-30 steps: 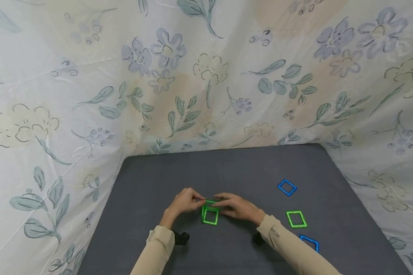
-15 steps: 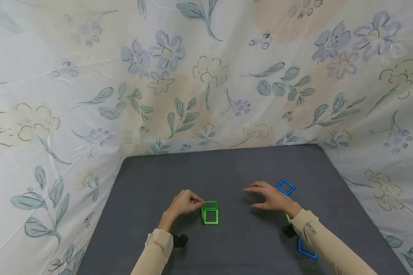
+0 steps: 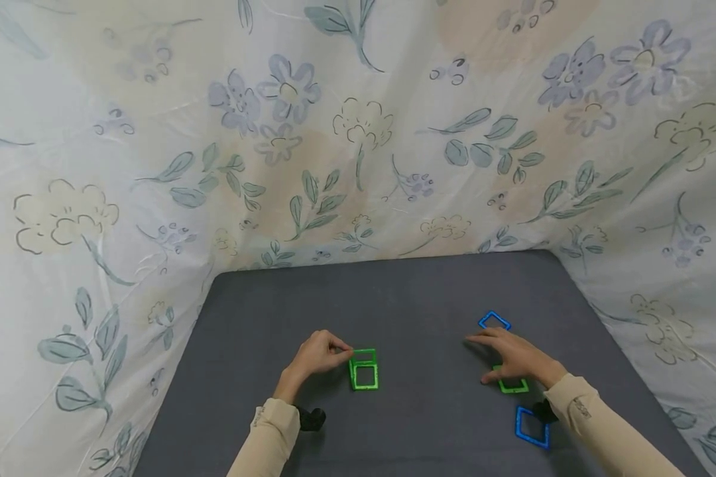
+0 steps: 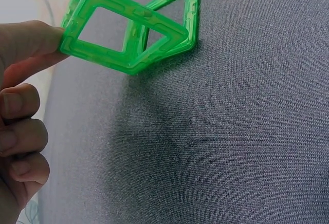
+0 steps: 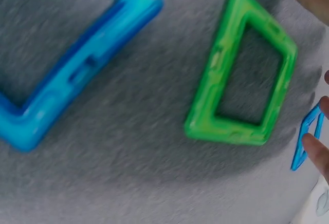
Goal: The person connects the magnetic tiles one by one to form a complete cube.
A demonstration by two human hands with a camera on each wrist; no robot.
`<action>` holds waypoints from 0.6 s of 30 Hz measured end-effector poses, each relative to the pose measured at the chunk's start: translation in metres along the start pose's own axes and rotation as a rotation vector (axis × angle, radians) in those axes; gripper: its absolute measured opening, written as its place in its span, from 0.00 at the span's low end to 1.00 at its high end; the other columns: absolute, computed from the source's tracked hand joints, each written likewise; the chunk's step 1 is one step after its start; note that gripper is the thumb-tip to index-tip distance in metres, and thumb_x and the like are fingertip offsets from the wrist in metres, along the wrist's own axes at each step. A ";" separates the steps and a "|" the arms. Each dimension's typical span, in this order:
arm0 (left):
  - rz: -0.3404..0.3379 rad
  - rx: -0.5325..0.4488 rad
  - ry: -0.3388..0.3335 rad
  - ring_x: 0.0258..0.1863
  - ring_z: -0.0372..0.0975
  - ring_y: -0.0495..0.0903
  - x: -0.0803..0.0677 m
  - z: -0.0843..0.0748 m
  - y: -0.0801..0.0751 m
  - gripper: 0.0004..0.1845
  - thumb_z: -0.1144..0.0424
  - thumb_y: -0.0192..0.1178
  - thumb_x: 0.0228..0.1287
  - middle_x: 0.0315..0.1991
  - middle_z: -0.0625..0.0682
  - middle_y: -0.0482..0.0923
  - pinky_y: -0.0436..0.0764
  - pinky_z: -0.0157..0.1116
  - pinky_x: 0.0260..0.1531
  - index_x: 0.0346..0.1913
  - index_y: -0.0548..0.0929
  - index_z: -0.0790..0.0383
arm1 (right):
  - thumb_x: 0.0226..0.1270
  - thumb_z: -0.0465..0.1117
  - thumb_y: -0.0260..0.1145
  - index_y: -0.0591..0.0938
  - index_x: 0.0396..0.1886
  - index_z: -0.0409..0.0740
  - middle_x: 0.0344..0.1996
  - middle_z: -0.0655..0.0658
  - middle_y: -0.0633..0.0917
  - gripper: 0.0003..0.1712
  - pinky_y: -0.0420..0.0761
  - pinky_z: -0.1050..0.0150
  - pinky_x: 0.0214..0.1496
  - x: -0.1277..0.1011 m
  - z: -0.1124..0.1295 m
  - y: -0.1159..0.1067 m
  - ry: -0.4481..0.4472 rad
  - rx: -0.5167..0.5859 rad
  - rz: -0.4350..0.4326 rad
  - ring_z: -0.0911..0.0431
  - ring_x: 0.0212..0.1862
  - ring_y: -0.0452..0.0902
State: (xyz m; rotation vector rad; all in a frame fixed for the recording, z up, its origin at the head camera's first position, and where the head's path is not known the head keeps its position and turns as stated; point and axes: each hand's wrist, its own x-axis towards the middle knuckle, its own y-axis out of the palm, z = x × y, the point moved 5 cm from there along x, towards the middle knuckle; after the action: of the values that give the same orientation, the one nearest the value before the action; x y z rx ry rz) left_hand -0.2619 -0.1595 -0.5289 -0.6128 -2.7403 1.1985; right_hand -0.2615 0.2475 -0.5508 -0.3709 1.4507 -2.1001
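My left hand (image 3: 317, 353) pinches the corner of a joined group of green magnetic tiles (image 3: 365, 363) between thumb and index finger, the other fingers curled in. In the left wrist view the green magnetic tiles (image 4: 97, 55) are open square frames, standing up at angles to each other on the cloth. My right hand (image 3: 516, 354) is spread and holds nothing. It hovers over a single flat green tile (image 3: 515, 390), partly covering it in the head view; the right wrist view shows that green tile (image 5: 205, 90) whole, the fingertips beyond its far side.
One blue square tile (image 3: 533, 441) lies nearer the person, below the right wrist. Another blue tile (image 3: 494, 314) lies farther back, partly behind the right fingers. A dark grey cloth-covered table (image 3: 417, 430) carries everything, and a floral curtain (image 3: 358, 199) encloses its back and sides.
My right hand has left the joined green tiles and moved right, over the single green tile. My left hand has kept its pinch in nearly the same spot.
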 end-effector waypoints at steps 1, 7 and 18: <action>0.000 -0.001 -0.002 0.10 0.30 0.58 0.000 0.000 0.000 0.10 0.56 0.66 0.68 0.11 0.40 0.69 0.57 0.28 0.13 0.43 0.94 0.56 | 0.45 0.61 0.83 0.78 0.69 0.45 0.63 0.32 0.79 0.51 0.77 0.33 0.58 -0.001 -0.001 0.000 -0.003 -0.002 0.003 0.30 0.64 0.74; -0.004 0.002 -0.005 0.10 0.30 0.57 -0.001 0.000 0.001 0.10 0.56 0.66 0.68 0.10 0.40 0.67 0.56 0.28 0.13 0.43 0.94 0.56 | 0.45 0.61 0.84 0.79 0.68 0.43 0.63 0.31 0.79 0.51 0.77 0.32 0.56 -0.010 -0.003 0.000 0.001 0.020 0.019 0.29 0.64 0.73; -0.018 0.011 0.003 0.09 0.30 0.57 -0.002 -0.001 0.004 0.10 0.57 0.66 0.68 0.09 0.40 0.66 0.55 0.28 0.13 0.43 0.94 0.57 | 0.47 0.56 0.84 0.82 0.62 0.36 0.58 0.33 0.78 0.45 0.78 0.38 0.56 -0.022 -0.016 0.000 0.035 0.081 0.111 0.34 0.60 0.73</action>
State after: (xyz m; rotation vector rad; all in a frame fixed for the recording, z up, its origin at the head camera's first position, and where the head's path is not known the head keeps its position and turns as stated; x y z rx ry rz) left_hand -0.2582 -0.1576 -0.5311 -0.5869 -2.7289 1.2077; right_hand -0.2516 0.2725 -0.5552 -0.2182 1.3686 -2.0778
